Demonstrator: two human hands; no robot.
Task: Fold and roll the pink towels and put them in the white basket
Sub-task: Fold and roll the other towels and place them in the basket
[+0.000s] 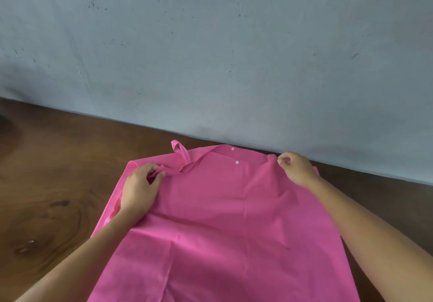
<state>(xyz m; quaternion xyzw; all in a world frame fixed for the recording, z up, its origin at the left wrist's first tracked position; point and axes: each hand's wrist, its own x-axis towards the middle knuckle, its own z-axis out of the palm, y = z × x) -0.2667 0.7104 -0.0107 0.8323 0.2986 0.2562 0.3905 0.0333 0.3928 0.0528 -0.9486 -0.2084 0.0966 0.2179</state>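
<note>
A pink towel (222,219) lies spread over the brown wooden table (51,184), reaching from the wall down to the frame's bottom edge. It has a small hanging loop and two white snap buttons near its far edge. My left hand (140,189) pinches a fold of the towel near its far left corner. My right hand (296,168) pinches the far right corner close to the wall. No white basket is in view.
A grey-blue wall (210,55) rises right behind the table's far edge. Bare wood with dark knots lies to the left of the towel, and a narrow strip of table shows on the right.
</note>
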